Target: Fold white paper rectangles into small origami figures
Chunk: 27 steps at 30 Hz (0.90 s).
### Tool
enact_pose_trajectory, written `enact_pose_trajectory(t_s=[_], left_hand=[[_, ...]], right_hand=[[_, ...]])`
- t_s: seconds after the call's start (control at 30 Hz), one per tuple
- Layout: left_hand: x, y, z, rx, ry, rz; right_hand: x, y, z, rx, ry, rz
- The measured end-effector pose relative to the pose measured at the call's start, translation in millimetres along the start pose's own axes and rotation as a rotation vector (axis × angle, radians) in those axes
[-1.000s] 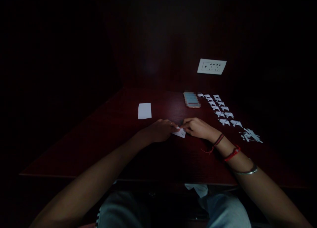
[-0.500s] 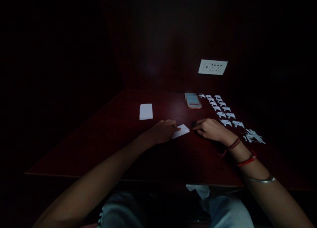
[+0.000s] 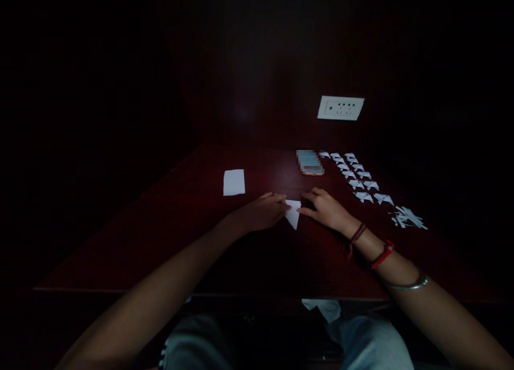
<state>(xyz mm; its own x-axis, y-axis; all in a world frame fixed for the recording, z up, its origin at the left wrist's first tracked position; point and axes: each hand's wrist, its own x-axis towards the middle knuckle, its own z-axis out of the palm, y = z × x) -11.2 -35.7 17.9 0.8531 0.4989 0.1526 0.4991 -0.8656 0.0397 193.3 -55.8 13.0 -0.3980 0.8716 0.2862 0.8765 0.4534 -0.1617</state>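
Observation:
A small folded piece of white paper (image 3: 294, 213), roughly triangular with a corner pointing toward me, lies on the dark red table. My left hand (image 3: 263, 212) grips its left side, thumb on top and the fingers bent close together. From the right, my right hand (image 3: 327, 210) reaches in with thumb and fingers apart. Its thumb tip is at the paper's right edge; whether it presses on it I cannot tell. Farther left lies a white rectangular sheet (image 3: 234, 182), flat on the table.
A phone (image 3: 310, 163) lies toward the back. Two rows of small folded paper pieces (image 3: 356, 183) run along the right, with a heap of thin paper strips (image 3: 408, 218) nearer me. A white socket plate (image 3: 341, 108) is on the back wall. The table's front edge (image 3: 249, 294) crosses above my legs.
The folded paper has turned, its point now facing me. My right hand has moved left to its edge and spread its fingers. My left hand stays at the paper's left side.

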Motion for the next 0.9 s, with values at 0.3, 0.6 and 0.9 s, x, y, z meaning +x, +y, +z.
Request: enact_pose_trajectory(t_s=[0.3, 0.6, 0.9], left_hand=[[-1, 6, -9.2, -0.022, 0.006, 0.040], [-4, 16, -16.4, -0.065, -0.016, 0.094], [-4, 12, -10.9, -0.048, -0.020, 0.105]], right_hand=[[-3, 5, -26, 0.298, -0.236, -0.311], [-1, 20, -17, 0.129, -0.084, -0.081], [-1, 18, -16, 0.189, -0.142, 0.033]])
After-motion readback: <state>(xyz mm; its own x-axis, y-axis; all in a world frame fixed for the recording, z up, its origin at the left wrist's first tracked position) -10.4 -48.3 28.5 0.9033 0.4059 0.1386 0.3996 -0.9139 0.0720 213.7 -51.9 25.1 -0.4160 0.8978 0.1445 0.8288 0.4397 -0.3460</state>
